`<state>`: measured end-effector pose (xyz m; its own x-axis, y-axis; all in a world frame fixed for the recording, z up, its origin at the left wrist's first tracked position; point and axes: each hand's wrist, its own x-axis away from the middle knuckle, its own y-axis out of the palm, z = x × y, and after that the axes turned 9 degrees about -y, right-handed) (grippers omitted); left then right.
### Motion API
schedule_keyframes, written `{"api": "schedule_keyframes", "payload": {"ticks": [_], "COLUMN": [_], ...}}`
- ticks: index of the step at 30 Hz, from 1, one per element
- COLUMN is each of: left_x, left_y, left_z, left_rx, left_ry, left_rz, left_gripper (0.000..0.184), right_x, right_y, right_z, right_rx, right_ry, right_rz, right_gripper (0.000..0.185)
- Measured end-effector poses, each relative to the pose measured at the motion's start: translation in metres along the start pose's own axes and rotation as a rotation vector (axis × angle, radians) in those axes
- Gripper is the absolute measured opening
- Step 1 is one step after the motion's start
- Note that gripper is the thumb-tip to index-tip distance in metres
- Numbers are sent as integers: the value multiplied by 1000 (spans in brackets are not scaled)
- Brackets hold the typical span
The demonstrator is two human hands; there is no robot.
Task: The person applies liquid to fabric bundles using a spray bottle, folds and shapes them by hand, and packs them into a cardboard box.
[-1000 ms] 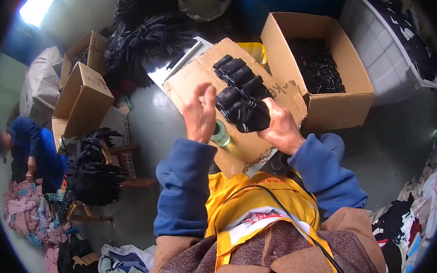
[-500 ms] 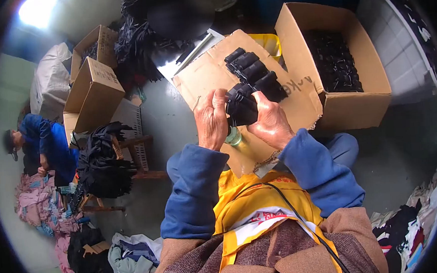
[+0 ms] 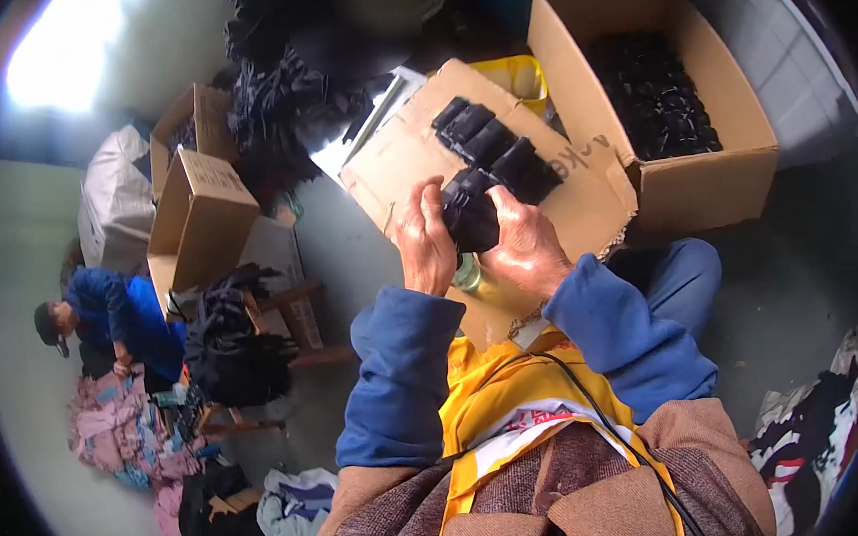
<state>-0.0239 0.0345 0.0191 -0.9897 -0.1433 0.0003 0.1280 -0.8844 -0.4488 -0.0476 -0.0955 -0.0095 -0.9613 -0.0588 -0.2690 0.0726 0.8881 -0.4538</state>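
Both hands are closed on a black cloth bundle above a flat cardboard sheet. My left hand grips its left side with thumb and fingers. My right hand holds the right side, thumb on top. Just beyond them, several black rolled bundles lie in a row on the cardboard. A greenish glass or jar shows partly below the held bundle, between my wrists. My fingertips beneath the bundle are hidden.
On the right stands an open cardboard box filled with black bundles. More boxes and a white sack are at left. A person in blue sits beside pink cloth. Black fabric hangs over a wooden stool.
The view has shifted slightly, so the left-hand surroundings appear further right and lower. Both hands keep hold of the black cloth bundle, with little change in their grip.
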Motion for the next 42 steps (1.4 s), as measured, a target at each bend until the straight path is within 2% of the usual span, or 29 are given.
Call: {"api": "schedule_keyframes", "payload": {"ticks": [1, 4, 6, 7, 8, 10, 11, 12, 14, 16, 18, 20, 27, 29, 36, 38, 39, 42], "left_x": [0, -5, -8, -8, -4, 2, 6, 6, 4, 1, -2, -1, 1, 0, -6, -7, -3, -1], "left_y": [1, -8, -24, -28, -31, -34, -37, -40, -44, -41, -37, -36, -24, -24, -30, -35, -34, -25], "left_z": [-1, -6, -10, -15, -10, 9, 22, 30, 34, 25, 17, 13, 7, 9, 11, 21, 37, 42], "left_rx": [17, 31, 41, 14, 70, 370, 390, 350, 285, 246, 176, 134, 88, 57, -120, -59, -88, -215], "left_ry": [-7, -47, -4, 2, -14, -76, -12, 28, 84, 77, 101, 88, 58, 68, 66, 110, 164, 226], "left_rz": [-19, 142, 181, 202, 161, 117, 166, 199, 191, 146, 143, 117, 113, 114, 119, 48, 102, 27], "left_gripper": [41, 54, 63, 59, 63, 62, 61, 55, 54, 45, 37, 39, 38, 38, 38, 38, 35, 31], "right_x": [4, 15, 24, 28, 32, 36, 37, 38, 39, 38, 34, 32, 25, 24, 16, 13, 13, 9], "right_y": [-6, -17, -14, -12, -8, -3, -5, -7, -9, -9, -8, -6, -3, -3, -1, 4, 4, 3], "right_z": [-2, -11, -7, -6, -6, -6, -7, -8, -9, -5, -4, -2, -12, -13, -11, -8, -7, -9], "right_rx": [-26, 70, 58, 23, -12, -35, 11, 59, 60, 1, -25, 15, -31, 65, 67, 54, 48, 21], "right_ry": [-9, 107, 117, 99, 76, 66, 72, 77, 89, 127, 120, 97, 58, -8, -31, -37, -34, -83], "right_rz": [8, -51, -50, -33, -23, -21, -7, 9, 17, 30, 37, 70, 43, 29, 12, 22, 15, 76], "right_gripper": [43, 52, 53, 54, 54, 56, 56, 56, 56, 55, 49, 55, 55, 51, 47, 44, 44, 42]}}
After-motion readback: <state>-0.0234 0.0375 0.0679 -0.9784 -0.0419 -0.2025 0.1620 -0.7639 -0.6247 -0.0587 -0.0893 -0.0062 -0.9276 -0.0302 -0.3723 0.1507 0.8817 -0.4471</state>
